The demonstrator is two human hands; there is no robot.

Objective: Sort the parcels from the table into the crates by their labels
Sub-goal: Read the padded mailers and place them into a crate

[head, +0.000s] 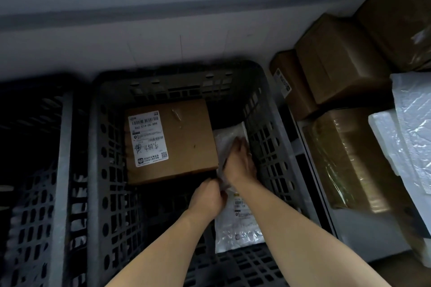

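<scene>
A dark grey slotted crate (100, 170) fills the middle of the view. Inside it lies a brown cardboard box (184, 142) with a white shipping label, at the back left. Along the crate's right inner wall lies a white plastic mailer parcel (235, 228) with a printed label. Both my hands reach into the crate. My left hand (207, 198) pinches the mailer's left edge. My right hand (240, 161) grips the mailer further up, fingers curled over it. The mailer's middle is hidden under my hands.
A second dark crate (35, 170) stands to the left. On the right, several brown taped boxes (338, 58) and clear-wrapped parcels (349, 161) are piled, with white bagged parcels (410, 119) at the far right. A grey wall runs behind.
</scene>
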